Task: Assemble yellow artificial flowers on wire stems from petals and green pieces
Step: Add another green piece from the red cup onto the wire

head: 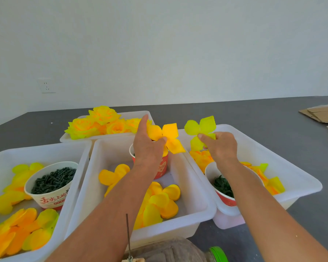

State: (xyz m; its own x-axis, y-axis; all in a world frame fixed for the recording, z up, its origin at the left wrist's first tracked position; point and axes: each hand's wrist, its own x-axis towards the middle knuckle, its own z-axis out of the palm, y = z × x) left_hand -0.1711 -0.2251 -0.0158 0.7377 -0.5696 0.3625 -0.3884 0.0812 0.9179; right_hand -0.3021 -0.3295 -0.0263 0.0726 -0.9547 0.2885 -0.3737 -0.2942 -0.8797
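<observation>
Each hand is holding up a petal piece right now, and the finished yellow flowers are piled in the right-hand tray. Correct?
Not quite. The head view shows the left hand holding an orange-yellow petal piece and the right hand a greenish-yellow petal piece, but the finished flowers are piled in the far tray at the back left, not the right-hand tray.

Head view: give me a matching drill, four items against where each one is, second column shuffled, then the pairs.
Items
1. orange-yellow petal piece
2. lime-yellow petal piece
3. finished yellow flowers
4. paper cup of dark green pieces

Places
A. in the far white bin
B. pinched in the right hand
C. standing in the left white bin
D. held in the left hand

Pairs: 1-D, 2-B, 3-A, 4-C
</observation>
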